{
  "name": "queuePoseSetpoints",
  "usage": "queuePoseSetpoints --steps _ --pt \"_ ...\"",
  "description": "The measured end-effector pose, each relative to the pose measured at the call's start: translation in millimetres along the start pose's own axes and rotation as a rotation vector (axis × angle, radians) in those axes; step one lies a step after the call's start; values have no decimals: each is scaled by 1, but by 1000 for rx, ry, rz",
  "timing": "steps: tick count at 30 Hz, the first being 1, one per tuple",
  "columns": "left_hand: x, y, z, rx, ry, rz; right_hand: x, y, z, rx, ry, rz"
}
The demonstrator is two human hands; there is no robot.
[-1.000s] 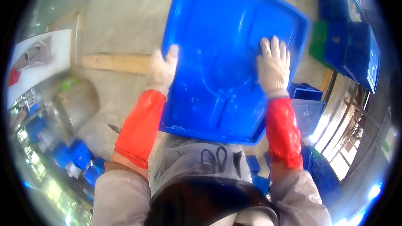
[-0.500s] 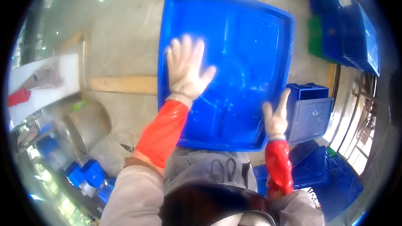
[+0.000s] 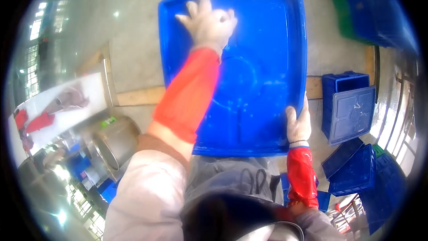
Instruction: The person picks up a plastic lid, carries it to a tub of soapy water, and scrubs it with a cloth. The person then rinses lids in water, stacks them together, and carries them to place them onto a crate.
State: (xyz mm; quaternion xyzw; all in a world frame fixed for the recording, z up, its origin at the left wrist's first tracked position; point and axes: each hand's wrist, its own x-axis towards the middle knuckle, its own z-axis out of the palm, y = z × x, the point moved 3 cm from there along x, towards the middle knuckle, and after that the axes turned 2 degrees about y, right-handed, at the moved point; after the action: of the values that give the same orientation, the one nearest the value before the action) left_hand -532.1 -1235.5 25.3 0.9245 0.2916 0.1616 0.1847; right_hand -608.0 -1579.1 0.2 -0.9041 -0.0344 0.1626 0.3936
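A large blue lid or shallow tray [image 3: 263, 102] with a raised rim lies in front of my body. Over its upper left part is my left hand [image 3: 208, 23], gloved in off-white, with the fingers apart; whether it touches the surface is unclear. My right hand [image 3: 299, 125], in a similar glove, is at the lower right edge, with the thumb on the inner side of the rim and the fingers along the outside, gripping it. Red sleeves cover both forearms.
Blue crates [image 3: 352, 160] are at the right, one with a grey-blue lid [image 3: 353, 114]. More blue and green bins [image 3: 379, 13] stand at the upper right. A metal drum [image 3: 117, 143] and a white table [image 3: 91, 87] with red items are at the left.
My left hand has moved up and its fingers have bent somewhat. The blue lid has turned slightly and shifted left in view. My right hand now sits closer against its edge.
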Motion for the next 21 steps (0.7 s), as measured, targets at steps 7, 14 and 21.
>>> queuePoseSetpoints --steps 7,14,21 --pt "16 -12 -12 -405 207 -197 2 2 0 -40 -7 51" --pt "-11 -6 -2 146 138 -42 3 3 0 -53 -4 59" --pt "-19 20 -40 110 -165 -163 3 2 0 -89 -9 99"
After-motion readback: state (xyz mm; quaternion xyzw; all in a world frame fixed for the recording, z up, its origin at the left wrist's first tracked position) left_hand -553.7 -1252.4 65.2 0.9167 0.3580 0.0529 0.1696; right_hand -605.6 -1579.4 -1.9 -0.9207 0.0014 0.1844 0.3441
